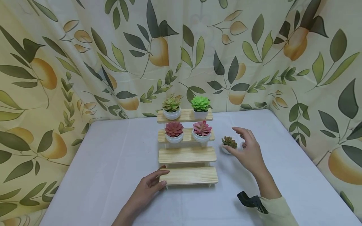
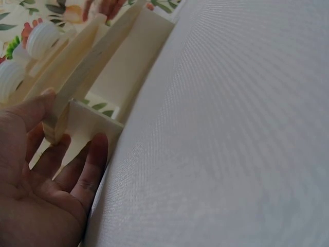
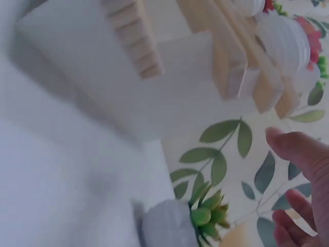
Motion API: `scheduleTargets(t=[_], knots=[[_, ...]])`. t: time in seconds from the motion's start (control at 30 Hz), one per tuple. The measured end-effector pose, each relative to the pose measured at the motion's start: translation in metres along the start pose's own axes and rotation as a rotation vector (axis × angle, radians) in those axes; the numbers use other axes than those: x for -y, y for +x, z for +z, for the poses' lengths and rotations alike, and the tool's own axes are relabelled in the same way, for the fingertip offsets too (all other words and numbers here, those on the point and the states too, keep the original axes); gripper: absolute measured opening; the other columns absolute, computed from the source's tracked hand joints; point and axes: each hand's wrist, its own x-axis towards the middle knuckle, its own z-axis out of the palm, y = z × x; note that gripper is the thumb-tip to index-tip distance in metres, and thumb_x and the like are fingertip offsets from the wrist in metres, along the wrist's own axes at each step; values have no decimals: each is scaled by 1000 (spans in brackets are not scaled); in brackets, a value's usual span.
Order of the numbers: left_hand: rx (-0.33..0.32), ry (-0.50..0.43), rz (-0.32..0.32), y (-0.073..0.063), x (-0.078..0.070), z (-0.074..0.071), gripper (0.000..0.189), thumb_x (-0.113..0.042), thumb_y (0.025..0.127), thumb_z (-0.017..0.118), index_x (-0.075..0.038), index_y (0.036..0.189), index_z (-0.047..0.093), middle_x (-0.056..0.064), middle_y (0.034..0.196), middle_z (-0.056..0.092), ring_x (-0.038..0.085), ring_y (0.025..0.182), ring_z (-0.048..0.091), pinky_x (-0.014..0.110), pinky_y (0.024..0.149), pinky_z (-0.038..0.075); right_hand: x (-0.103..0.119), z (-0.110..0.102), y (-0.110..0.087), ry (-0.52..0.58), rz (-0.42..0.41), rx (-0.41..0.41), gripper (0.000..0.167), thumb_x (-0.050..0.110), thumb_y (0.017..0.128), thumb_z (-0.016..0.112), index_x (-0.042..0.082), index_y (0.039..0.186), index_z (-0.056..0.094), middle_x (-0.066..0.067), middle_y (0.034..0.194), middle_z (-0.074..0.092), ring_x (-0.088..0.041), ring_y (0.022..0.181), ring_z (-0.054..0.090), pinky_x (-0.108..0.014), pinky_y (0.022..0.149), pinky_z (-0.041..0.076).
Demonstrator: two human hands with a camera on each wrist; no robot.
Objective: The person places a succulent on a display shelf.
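Observation:
A tiered wooden display stand (image 1: 188, 155) with white side panels stands mid-table. My left hand (image 1: 152, 185) holds the left end of its lowest board (image 2: 67, 103), its fingers bent about the board's edge. Beside the stand, my right hand (image 1: 249, 152) hovers with fingers spread and thumb apart from them. Nearest to it is a brownish-green artificial succulent (image 1: 229, 142) in a small white pot (image 3: 167, 226); the head view has the thumb overlapping the pot, while the right wrist view shows a gap. Behind the right hand, a pinkish plant (image 1: 244, 145) is mostly hidden.
On the top board sit a dull green succulent (image 1: 171, 105) and a bright green one (image 1: 200, 104). The board below bears a dark red succulent (image 1: 174, 129) and a pink one (image 1: 202, 128). A white cloth covers the table (image 1: 113, 175); a leaf-and-fruit patterned curtain (image 1: 181, 47) hangs behind.

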Motion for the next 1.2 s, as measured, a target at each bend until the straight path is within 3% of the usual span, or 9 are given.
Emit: scheduleTargets(t=[0.1, 0.2, 0.37, 0.5, 0.6, 0.67, 0.8, 0.97, 1.2], knots=[[3, -5, 3, 0, 1, 0, 38, -23, 101, 71, -21, 138, 67, 6, 161, 41, 28, 149, 31, 49, 119, 25, -11, -5, -5, -65, -2, -43, 75, 4, 76, 93, 3, 141, 56, -21, 138, 52, -37, 107, 54, -57, 85, 50], [11, -11, 7, 1, 1, 0, 38, -22, 101, 71, -20, 138, 67, 6, 162, 39, 27, 149, 32, 45, 118, 27, -22, -15, -10, -74, 26, -73, 73, 1, 75, 93, 2, 139, 58, -23, 137, 51, -37, 107, 51, -56, 85, 46], [19, -12, 17, 1, 2, 1, 38, -21, 101, 71, -20, 139, 66, 6, 162, 38, 24, 149, 31, 31, 115, 30, -40, -36, -19, -15, 156, -34, 69, 7, 80, 91, 4, 140, 58, -25, 148, 43, -49, 138, 36, -74, 105, 31], [19, -16, 24, 1, 3, 1, 38, -20, 101, 71, -19, 139, 66, 7, 163, 38, 26, 149, 32, 25, 111, 34, -54, -47, -27, 12, 227, 33, 74, 15, 85, 89, 5, 148, 51, -26, 154, 36, -52, 142, 30, -76, 109, 24], [23, -21, 23, 1, 3, 1, 38, -19, 101, 71, -17, 139, 66, 8, 163, 36, 29, 148, 32, 25, 109, 37, -65, -51, -32, 34, 241, 69, 77, 17, 87, 87, 5, 152, 47, -25, 155, 35, -52, 141, 32, -65, 115, 27], [21, -19, 19, 1, 2, 1, 38, -20, 101, 71, -18, 139, 66, 8, 164, 36, 29, 149, 32, 26, 110, 37, -73, -52, -34, 57, 233, 90, 79, 15, 88, 87, 6, 153, 45, -23, 155, 36, -49, 140, 34, -44, 119, 31], [12, -10, 7, 1, 1, 1, 38, -21, 100, 71, -19, 138, 66, 6, 163, 37, 28, 149, 32, 30, 114, 32, -88, -50, -38, 130, 200, 139, 83, 11, 87, 86, 9, 156, 41, -18, 155, 40, -31, 141, 40, -10, 104, 36], [4, -1, -7, 0, 0, 1, 38, -23, 100, 72, -20, 138, 67, 5, 163, 37, 29, 148, 33, 36, 116, 32, -103, -40, -42, 213, 150, 170, 87, 6, 85, 87, 14, 158, 41, -11, 157, 43, -1, 137, 37, -7, 101, 36], [4, -3, -5, 1, 0, 0, 38, -24, 100, 72, -21, 138, 67, 5, 162, 38, 27, 148, 33, 42, 117, 30, -105, -34, -42, 239, 115, 160, 90, -2, 83, 86, 11, 158, 39, -16, 157, 42, 0, 138, 38, -7, 100, 38]])
